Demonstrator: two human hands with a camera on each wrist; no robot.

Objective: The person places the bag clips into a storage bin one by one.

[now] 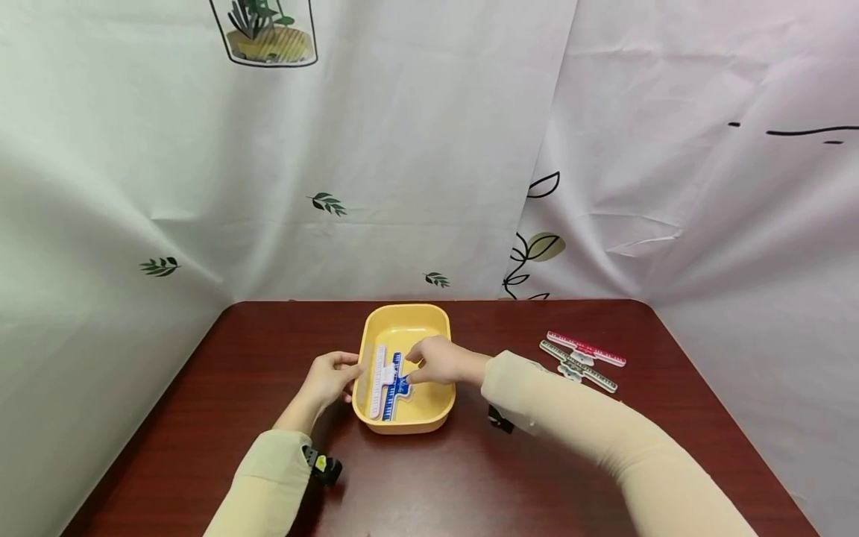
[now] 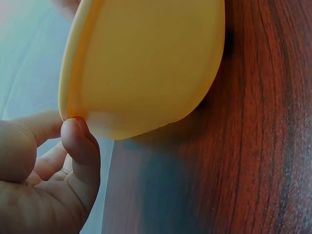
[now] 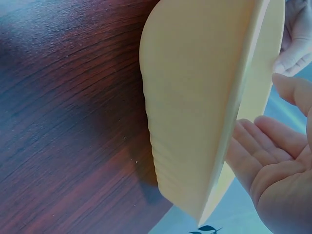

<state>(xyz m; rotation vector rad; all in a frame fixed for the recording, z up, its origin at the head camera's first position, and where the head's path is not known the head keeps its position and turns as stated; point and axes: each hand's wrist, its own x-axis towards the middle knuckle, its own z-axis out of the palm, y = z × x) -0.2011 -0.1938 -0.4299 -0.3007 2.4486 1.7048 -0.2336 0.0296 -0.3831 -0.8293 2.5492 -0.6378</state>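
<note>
A yellow plastic tray [image 1: 419, 427] stands on the table, with a white ruler clip [image 1: 377, 391] and a blue ruler clip [image 1: 396, 364] lying side by side in its left half. My left hand [image 1: 330, 382] pinches the tray's left rim between thumb and forefinger; the left wrist view shows the thumb [image 2: 78, 141] against the outer wall. Over the tray, my right hand [image 1: 439, 360] reaches in beside the blue clip. Its thumb and fingers [image 3: 263, 146] are apart in the right wrist view, where the tray wall hides the clips and the fingertips.
To the right on the dark red wooden table [image 1: 537, 477] lie a red ruler clip [image 1: 590, 349] and a dark green ruler clip [image 1: 597, 375], close together. A white patterned curtain [image 1: 416, 149] hangs behind the table and along both sides.
</note>
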